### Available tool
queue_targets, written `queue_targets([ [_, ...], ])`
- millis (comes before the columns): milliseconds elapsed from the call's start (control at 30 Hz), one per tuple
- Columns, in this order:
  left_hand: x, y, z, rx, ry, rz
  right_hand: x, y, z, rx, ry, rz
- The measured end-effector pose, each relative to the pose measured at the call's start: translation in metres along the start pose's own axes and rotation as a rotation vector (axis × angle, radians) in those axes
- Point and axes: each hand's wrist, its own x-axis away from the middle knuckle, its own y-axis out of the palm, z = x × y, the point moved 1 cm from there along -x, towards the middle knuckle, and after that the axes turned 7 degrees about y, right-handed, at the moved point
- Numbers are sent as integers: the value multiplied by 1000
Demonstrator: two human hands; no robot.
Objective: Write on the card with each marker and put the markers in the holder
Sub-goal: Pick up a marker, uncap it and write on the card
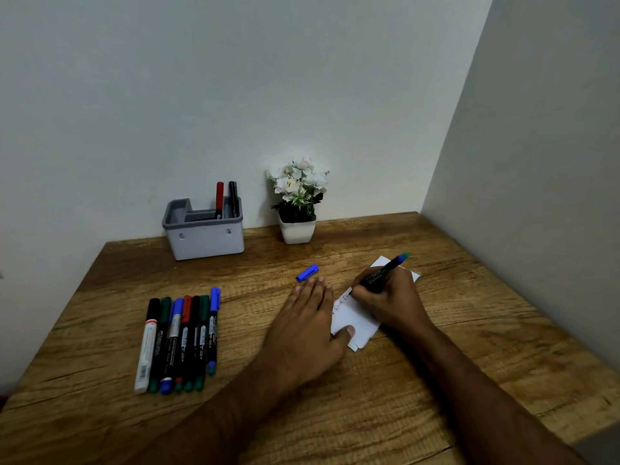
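Seven capped markers [181, 340] are laid side by side near the left edge of the wooden table [469, 364], well apart from the card. At the back edge, left of middle, a grey holder [204, 234] is stood against the wall, with a red marker [219, 199] and a black marker [233, 198] upright in its right part. A potted white flower [298, 203] is placed just right of it. A loose blue cap [307, 273] is lying near the fingertips of the left hand [307, 323], which is pressed flat with straight fingers, its thumb on the white card [355, 322]. The right hand [389, 297] is curled round a blue-ended marker [384, 272], its tip set on the card, towards the table's right edge.
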Motion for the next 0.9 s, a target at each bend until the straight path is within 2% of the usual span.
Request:
queue_targets([
  [433, 0, 1, 0, 4, -2, 14, -2, 1, 4, -28, -6, 60],
  [900, 0, 1, 0, -9, 6, 23, -3, 2, 2, -13, -3, 45],
])
